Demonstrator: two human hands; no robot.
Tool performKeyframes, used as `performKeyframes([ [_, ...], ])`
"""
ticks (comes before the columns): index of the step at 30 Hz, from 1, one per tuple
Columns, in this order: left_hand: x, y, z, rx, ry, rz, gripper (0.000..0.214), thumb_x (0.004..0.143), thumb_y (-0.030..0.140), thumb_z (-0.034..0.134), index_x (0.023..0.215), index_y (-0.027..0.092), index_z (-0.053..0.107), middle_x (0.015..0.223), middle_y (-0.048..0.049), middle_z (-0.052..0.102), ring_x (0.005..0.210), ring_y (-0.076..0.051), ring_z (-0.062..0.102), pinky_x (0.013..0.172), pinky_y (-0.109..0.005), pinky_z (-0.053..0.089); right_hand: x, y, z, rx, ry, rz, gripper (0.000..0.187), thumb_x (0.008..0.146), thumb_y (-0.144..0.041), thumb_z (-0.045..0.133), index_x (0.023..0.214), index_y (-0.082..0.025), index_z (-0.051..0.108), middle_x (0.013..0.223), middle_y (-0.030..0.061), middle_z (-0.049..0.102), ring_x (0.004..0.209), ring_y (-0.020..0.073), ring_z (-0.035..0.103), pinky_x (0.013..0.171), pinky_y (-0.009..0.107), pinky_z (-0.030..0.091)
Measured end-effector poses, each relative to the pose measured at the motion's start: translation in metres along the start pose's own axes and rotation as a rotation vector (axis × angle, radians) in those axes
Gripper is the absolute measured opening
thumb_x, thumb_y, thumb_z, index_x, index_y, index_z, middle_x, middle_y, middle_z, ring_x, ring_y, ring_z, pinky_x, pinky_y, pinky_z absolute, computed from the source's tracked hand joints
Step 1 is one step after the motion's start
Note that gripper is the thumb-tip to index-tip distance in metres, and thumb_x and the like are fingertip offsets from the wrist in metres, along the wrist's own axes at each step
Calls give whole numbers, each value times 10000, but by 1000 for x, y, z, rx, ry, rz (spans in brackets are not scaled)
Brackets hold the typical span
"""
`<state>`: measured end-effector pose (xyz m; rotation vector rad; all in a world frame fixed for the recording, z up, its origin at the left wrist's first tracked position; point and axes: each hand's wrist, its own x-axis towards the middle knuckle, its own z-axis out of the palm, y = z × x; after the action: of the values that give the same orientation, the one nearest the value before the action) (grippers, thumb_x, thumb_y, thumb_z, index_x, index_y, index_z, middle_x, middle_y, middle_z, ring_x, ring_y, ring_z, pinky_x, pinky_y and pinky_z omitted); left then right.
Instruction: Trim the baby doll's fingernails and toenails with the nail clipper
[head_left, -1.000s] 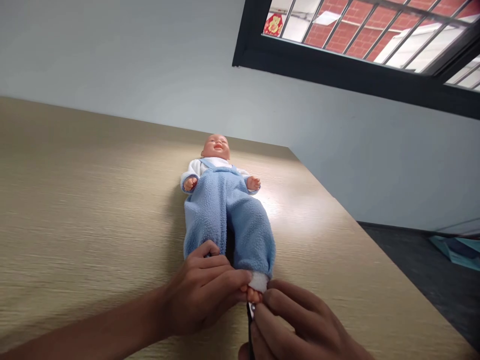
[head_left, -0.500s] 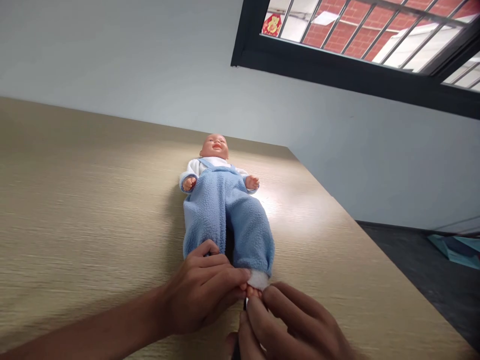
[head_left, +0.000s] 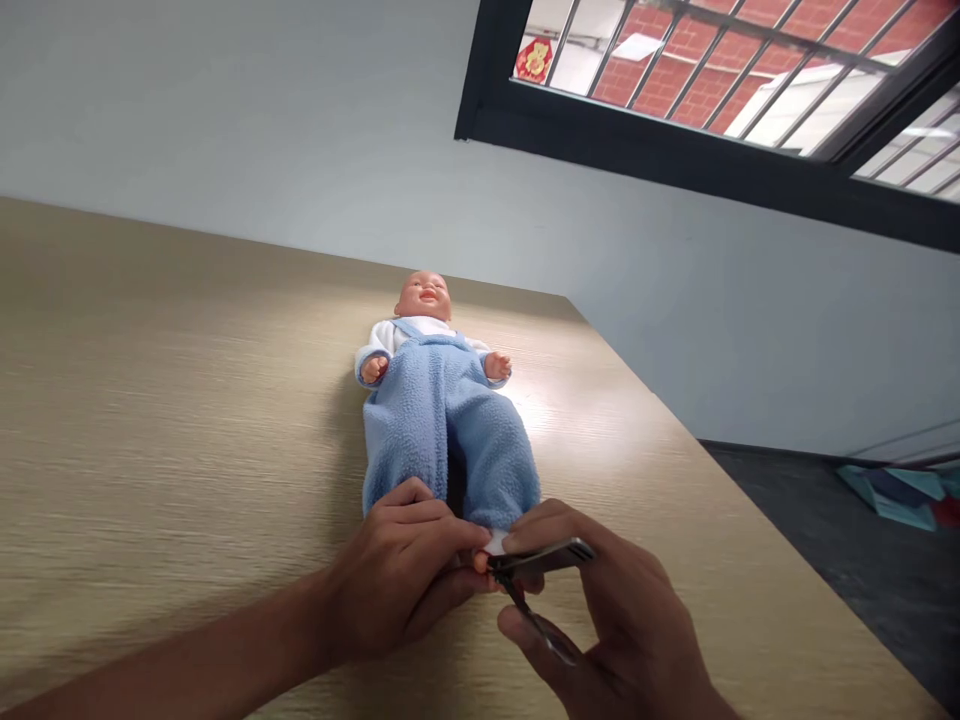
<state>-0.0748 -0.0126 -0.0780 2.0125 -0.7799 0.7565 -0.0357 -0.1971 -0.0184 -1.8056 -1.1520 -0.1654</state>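
A baby doll (head_left: 431, 400) in blue fleece overalls and a white top lies on its back on the wooden table, its head away from me. My left hand (head_left: 409, 570) is closed around the doll's foot (head_left: 484, 563), thumb and fingers pinching it beside the white cuff (head_left: 496, 541). Metal nail clippers (head_left: 551, 557) sit in my right hand (head_left: 615, 600), their lever raised at an angle from the body. The clippers' jaw end is at the doll's toes; whether it touches them I cannot tell. My left hand partly hides the doll's other leg.
The pale wood-grain table (head_left: 187, 420) extends to the left, its right edge running diagonally down. Behind it is a plain wall (head_left: 225, 110) with a barred, dark-framed window (head_left: 660, 150). Teal and dark items (head_left: 892, 495) lie on the dark floor at right.
My right hand has turned and moved slightly up and right, bringing the nail clippers into plain view with their lever spread. My left hand keeps its hold on the doll's foot.
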Motion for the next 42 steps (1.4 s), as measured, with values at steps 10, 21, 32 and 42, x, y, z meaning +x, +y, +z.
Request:
performKeyframes([
  [10, -1, 1, 3, 31, 0, -1, 294, 1077, 339, 381, 1019, 130, 580, 788, -25, 720, 660, -136, 642, 703, -304, 382, 3, -1, 4, -47, -22, 15, 57, 889, -173, 627, 894, -212, 585, 674, -45, 560, 558, 95, 530, 526, 198, 463],
  [21, 0, 1, 4, 100, -48, 13, 422, 1103, 376, 226, 897, 164, 527, 743, 3, 667, 651, -137, 588, 707, -319, 356, 2, 0, 2, -141, -221, 95, 162, 917, -191, 591, 776, -200, 513, 657, -50, 459, 577, 99, 447, 526, 229, 362],
  [32, -6, -7, 10, 39, 46, 25, 421, 1074, 398, 300, 789, 173, 513, 673, -2, 616, 646, -145, 573, 707, -312, 376, 14, -3, 4, -468, -316, -209, 175, 995, -197, 467, 828, -202, 517, 689, -24, 541, 602, 132, 504, 557, 256, 363],
  [42, -5, -3, 8, 217, -147, 173, 177, 979, 137, 425, 938, 155, 596, 707, -16, 648, 699, -168, 572, 703, -336, 302, 11, 20, -3, 107, 134, 192, 246, 917, -404, 615, 880, -164, 652, 643, -12, 579, 515, 115, 537, 463, 230, 441],
])
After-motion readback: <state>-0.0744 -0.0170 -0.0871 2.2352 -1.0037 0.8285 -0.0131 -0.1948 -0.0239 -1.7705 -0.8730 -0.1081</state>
